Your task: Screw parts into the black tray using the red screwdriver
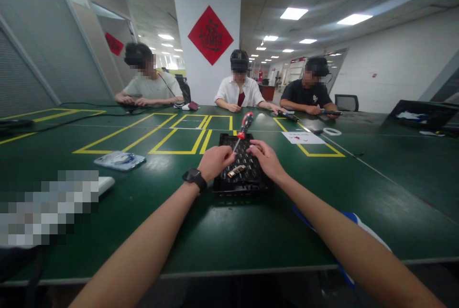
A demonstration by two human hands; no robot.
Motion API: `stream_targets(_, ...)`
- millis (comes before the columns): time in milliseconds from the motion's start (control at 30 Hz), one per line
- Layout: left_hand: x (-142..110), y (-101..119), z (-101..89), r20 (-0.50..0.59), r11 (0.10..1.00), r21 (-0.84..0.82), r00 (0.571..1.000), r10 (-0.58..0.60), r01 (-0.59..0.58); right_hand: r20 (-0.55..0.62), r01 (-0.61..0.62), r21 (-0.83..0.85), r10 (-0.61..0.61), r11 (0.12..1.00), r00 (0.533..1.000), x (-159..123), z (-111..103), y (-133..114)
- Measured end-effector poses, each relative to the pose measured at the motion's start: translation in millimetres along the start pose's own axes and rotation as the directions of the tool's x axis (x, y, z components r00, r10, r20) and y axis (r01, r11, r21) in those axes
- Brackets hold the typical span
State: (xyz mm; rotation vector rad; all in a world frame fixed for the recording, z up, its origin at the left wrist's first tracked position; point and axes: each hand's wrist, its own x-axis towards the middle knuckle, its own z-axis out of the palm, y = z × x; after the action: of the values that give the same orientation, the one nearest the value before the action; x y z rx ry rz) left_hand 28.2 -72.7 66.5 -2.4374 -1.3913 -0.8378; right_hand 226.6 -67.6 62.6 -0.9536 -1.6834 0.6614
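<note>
A screwdriver (245,126) with a red and black handle stands tilted over a black tray (244,187), handle up and to the right. My left hand (216,160), with a dark watch on its wrist, is closed, thumb and finger pinching the lower shaft. Its tip is hidden by the fingers. My right hand (267,160) reaches over the tray's right side, fingers loosely bent and apart, with no held thing visible. Small metal pieces sit in rows in the tray. A pale, flat metal piece (237,170) lies across them near the front.
Left on the green table (150,222) lies a clear plastic packet (120,160). Yellow tape outlines run behind the tray. A white sheet (303,137) and a white tape ring (332,131) lie right. A blue and white item (367,231) is beneath my right forearm. Three people sit opposite.
</note>
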Motion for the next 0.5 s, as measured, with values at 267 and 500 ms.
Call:
stream_targets(267, 4, 34, -11.1, -0.005, 0.977, -0.068, 0.980, 0.201, -0.201, 0.130, -0.191, 0.664, 0.140, 0.723, 0.982, -1, 7, -5)
stream_targets(500, 3, 38, -4.2, 0.048, 0.967, -0.196, 0.984, 0.173, -0.160, 0.075, -0.154, 0.541, 0.135, 0.826, 0.988, 4, -1, -4)
